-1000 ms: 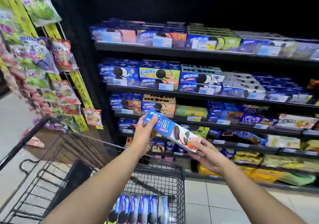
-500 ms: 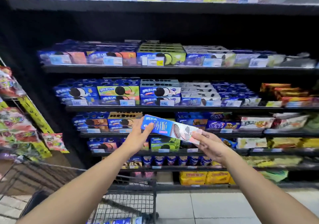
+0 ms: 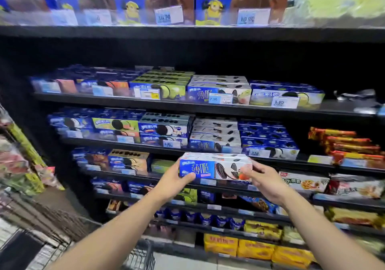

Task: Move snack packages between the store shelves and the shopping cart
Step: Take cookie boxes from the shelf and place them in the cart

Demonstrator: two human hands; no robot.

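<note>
1. Head view: a blue and white cookie box (image 3: 215, 166) is held level in front of the dark store shelves (image 3: 187, 105), at the height of the third shelf down, just below a row of matching boxes (image 3: 214, 133).
2. The left hand (image 3: 174, 183) is closed around the box's left end, thumb on the front face and fingers behind.
3. The right hand (image 3: 265, 183) grips the right end, fingers curled over the front corner.
4. Both forearms reach up from the lower edge of the view.
5. The wire shopping cart (image 3: 138, 256) shows in part at the bottom left, well below the box; its contents cannot be made out.
6. Hanging snack bags (image 3: 19, 161) line the left edge, blurred.
</note>
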